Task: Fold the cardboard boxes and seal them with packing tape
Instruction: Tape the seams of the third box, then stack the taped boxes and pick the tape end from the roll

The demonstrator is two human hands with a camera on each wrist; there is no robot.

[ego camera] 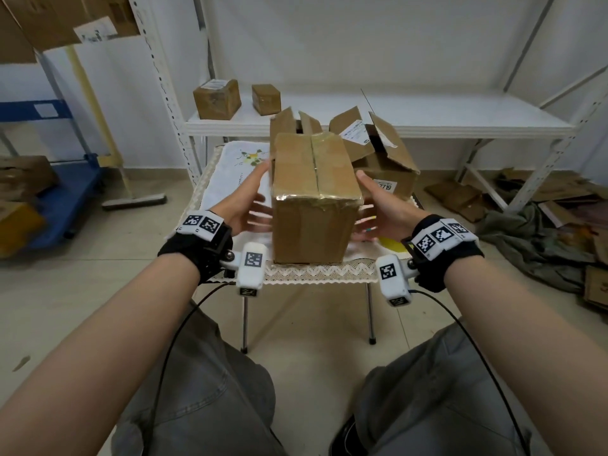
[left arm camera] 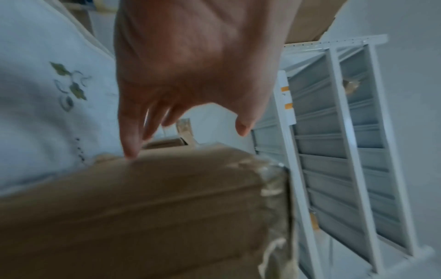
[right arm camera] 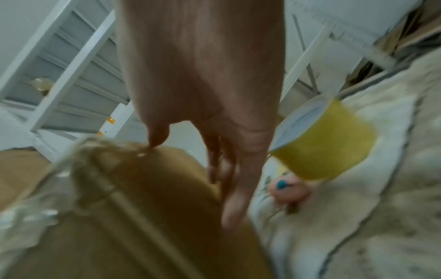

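Here | taped box (ego camera: 314,199) | label (ego camera: 385,186) on open box (ego camera: 388,169) reads "7719"

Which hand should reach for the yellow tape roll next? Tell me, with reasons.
Right. The yellow tape roll lies on the cloth just beyond the right hand, while the left hand sits across the taped box from it.

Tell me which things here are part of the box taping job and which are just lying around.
Part of the job:
taped box
open boxes
yellow tape roll
left hand
right hand

Lying about:
broom
blue cart
grey cloth
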